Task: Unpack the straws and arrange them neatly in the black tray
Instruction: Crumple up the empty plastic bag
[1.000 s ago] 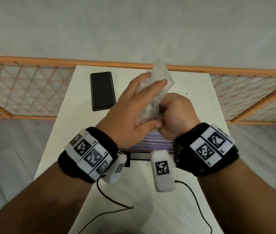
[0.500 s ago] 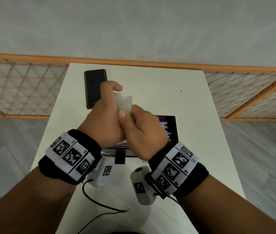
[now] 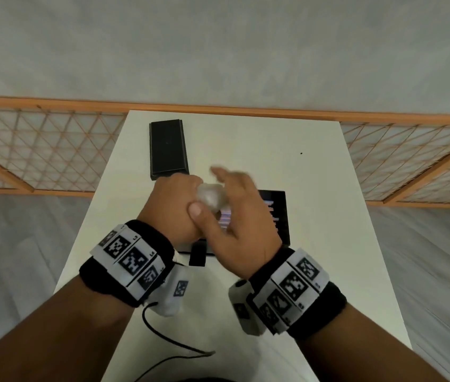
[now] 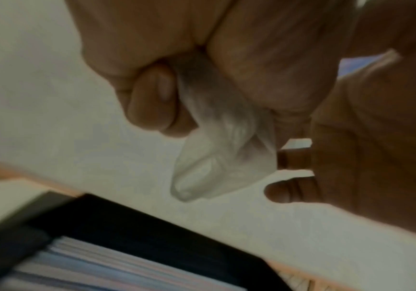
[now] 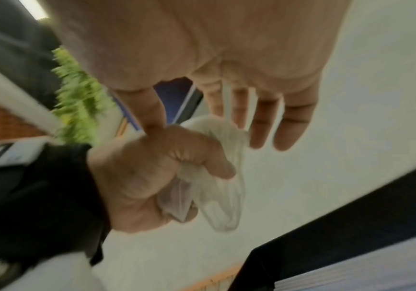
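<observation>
Two hands, the left hand (image 3: 173, 206) and the right hand (image 3: 241, 220). One crumpled clear bag (image 3: 210, 198). Two black trays, one tray with straws (image 3: 280, 216), one far tray (image 3: 167, 148). One white table (image 3: 314, 188).

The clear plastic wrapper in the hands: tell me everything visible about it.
The plastic wrapper is thin, translucent, whitish film, crumpled into a wad. The left hand grips it in a closed fist; a loose crinkled end hangs out below the fist and a bulge shows above it. The right hand, fingers straight, touches it from the side. It is held above the white table, apparently empty.
</observation>
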`<state>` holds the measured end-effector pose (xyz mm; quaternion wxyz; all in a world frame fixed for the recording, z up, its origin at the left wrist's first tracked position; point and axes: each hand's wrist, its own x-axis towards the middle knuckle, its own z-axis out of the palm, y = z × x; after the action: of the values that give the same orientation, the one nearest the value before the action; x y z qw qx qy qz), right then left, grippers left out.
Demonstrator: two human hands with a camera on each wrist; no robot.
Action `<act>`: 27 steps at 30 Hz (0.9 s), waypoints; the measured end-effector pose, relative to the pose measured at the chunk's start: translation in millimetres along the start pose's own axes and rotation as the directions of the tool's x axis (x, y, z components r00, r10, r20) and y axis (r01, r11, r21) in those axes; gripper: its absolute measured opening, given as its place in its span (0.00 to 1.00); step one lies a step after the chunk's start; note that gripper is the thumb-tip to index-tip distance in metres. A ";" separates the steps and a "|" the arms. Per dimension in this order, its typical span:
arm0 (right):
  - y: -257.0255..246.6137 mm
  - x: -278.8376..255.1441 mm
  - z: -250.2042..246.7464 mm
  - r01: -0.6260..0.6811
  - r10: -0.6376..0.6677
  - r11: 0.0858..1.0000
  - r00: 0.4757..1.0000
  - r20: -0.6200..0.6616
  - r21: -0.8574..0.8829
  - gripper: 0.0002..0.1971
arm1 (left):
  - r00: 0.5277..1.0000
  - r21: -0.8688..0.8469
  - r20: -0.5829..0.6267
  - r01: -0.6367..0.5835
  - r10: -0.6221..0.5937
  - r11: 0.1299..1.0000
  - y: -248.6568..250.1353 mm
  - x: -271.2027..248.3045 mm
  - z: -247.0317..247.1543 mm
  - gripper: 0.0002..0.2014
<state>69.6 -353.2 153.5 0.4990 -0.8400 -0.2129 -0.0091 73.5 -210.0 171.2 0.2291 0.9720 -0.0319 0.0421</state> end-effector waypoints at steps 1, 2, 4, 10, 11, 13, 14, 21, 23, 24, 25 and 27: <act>0.0 -2.0 -3.4 0.005 -0.005 1.000 0.999 0.039 -0.012 0.24 | 0.999 -0.056 0.015 0.029 -0.028 0.998 4.1 -2.4 0.8 0.18; 3.0 -1.5 -7.3 -0.043 0.043 0.999 0.997 0.071 -0.011 0.22 | 0.999 -0.132 0.012 0.040 -0.039 0.990 9.8 -6.2 2.5 0.16; 9.0 3.5 -18.1 -0.136 0.137 0.991 0.987 0.089 -0.018 0.22 | 0.999 -0.298 0.002 0.050 -0.052 0.953 23.0 -15.6 8.3 0.19; 5.8 10.7 -36.4 -0.365 0.310 0.900 0.920 0.242 0.236 0.28 | 0.997 -0.475 -0.073 -0.021 -0.016 0.880 36.7 -23.6 21.5 0.25; 2.1 10.7 -36.1 -0.417 0.343 0.858 0.900 0.268 0.299 0.28 | 0.999 -0.474 -0.047 -0.005 -0.019 0.880 35.3 -24.1 20.1 0.23; -2.5 7.6 -28.0 -0.365 0.303 0.884 0.923 0.238 0.291 0.22 | 0.996 -0.412 -0.054 0.044 -0.072 0.910 25.0 -22.8 14.7 0.19; -3.2 2.8 -20.6 -0.283 0.245 0.932 0.952 0.183 0.226 0.22 | 0.992 -0.362 -0.070 0.075 -0.107 0.929 16.3 -20.9 10.9 0.19; -30.3 0.2 40.9 -0.053 0.051 0.998 0.997 0.064 0.030 0.14 | 0.999 -0.401 -0.038 -0.017 0.002 0.916 -47.1 -25.4 -7.7 0.19; -39.8 9.7 58.2 -0.219 0.205 0.970 0.970 0.129 0.104 0.20 | 0.994 -0.516 -0.087 -0.107 0.073 0.850 -61.3 -31.8 -2.4 0.32; -44.8 14.1 67.3 -0.332 0.307 0.927 0.939 0.155 0.174 0.21 | 0.991 -0.563 -0.068 -0.132 0.113 0.816 -69.6 -33.8 -1.9 0.40; -49.0 17.1 76.1 -0.442 0.405 0.860 0.896 0.183 0.254 0.19 | 0.987 -0.592 -0.049 -0.154 0.156 0.791 -78.6 -35.7 -4.5 0.44; -55.7 19.4 90.1 -0.594 0.552 0.735 0.804 0.220 0.328 0.15 | 0.968 -0.586 -0.020 -0.213 0.248 0.782 -93.4 -39.4 -13.4 0.42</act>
<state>49.0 -247.6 159.2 0.6182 -0.7503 0.0322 0.2318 41.0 -118.9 138.1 0.5081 0.8442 -0.1684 0.0296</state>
